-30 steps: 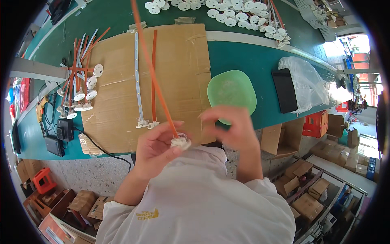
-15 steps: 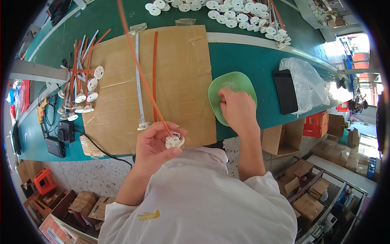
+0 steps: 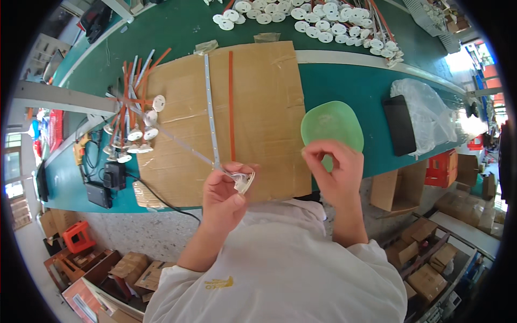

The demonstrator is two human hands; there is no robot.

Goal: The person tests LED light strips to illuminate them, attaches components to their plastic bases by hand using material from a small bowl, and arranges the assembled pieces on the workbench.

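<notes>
In my left hand [image 3: 222, 198] is a white round plastic base [image 3: 244, 182], tilted and pinched between thumb and fingers. Thin wires show at its back. From it a narrow pale strip [image 3: 186, 146] slants up and left toward a pile of similar strips. Just off the near edge of a green bowl [image 3: 340, 116], my right hand [image 3: 342, 172] has its thumb and forefinger pinched together; anything between them is too small to make out. Beneath the held strip, a dotted silver strip [image 3: 210, 97] and an orange strip [image 3: 231, 102] lie on a cardboard sheet [image 3: 269, 124].
To the left lie several strips with white bases [image 3: 134, 134], beside black adapters [image 3: 114, 175] and a cable. More white bases [image 3: 328, 24] crowd the far side. A black phone [image 3: 399, 125] and clear plastic bag [image 3: 425, 116] are at right. Cardboard boxes [image 3: 398, 185] stand below the table.
My right hand has come out of the green bowl toward me. The held strip swung from pointing up, orange side showing, to slanting left, pale side showing; the base turned. The whole view shifted.
</notes>
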